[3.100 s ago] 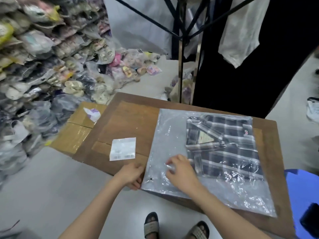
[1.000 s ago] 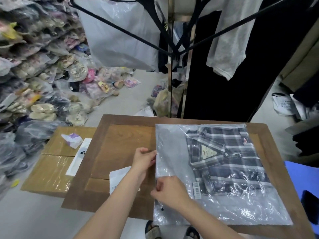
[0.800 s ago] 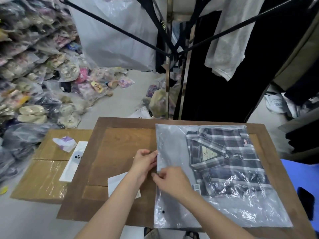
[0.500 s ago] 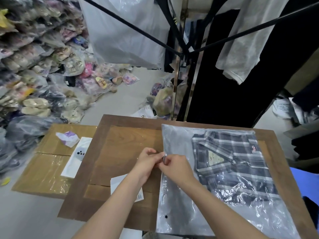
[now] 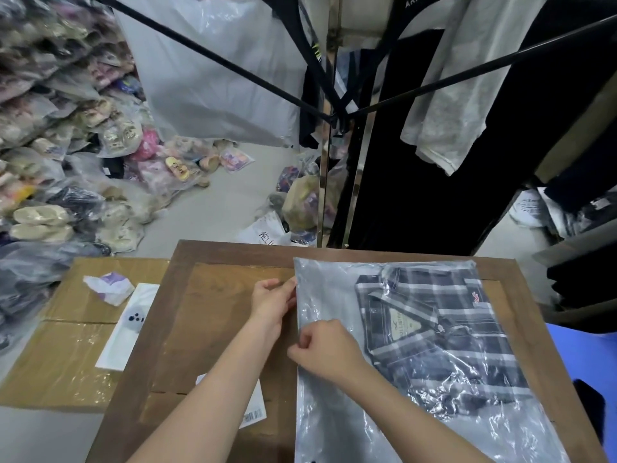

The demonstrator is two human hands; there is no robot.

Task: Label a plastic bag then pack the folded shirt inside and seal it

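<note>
A clear grey plastic bag [image 5: 327,416] lies flat on the wooden table [image 5: 213,315], with a folded dark plaid shirt [image 5: 440,335] inside it toward the right. My left hand [image 5: 272,300] pinches the bag's left edge near its far corner. My right hand [image 5: 325,349] pinches the same edge a little nearer to me. A white label sheet with a barcode [image 5: 253,412] lies on the table, partly hidden under my left forearm.
A taped cardboard box [image 5: 60,359] stands left of the table, with a white backing sheet [image 5: 128,325] and crumpled paper [image 5: 110,287] on it. Bagged slippers [image 5: 50,182] pile up at the left. A clothes rack [image 5: 329,128] with hanging garments stands behind the table.
My hands have worked up the bag's left edge from its near corner toward the far corner. In the last half second they have moved apart along that edge.
</note>
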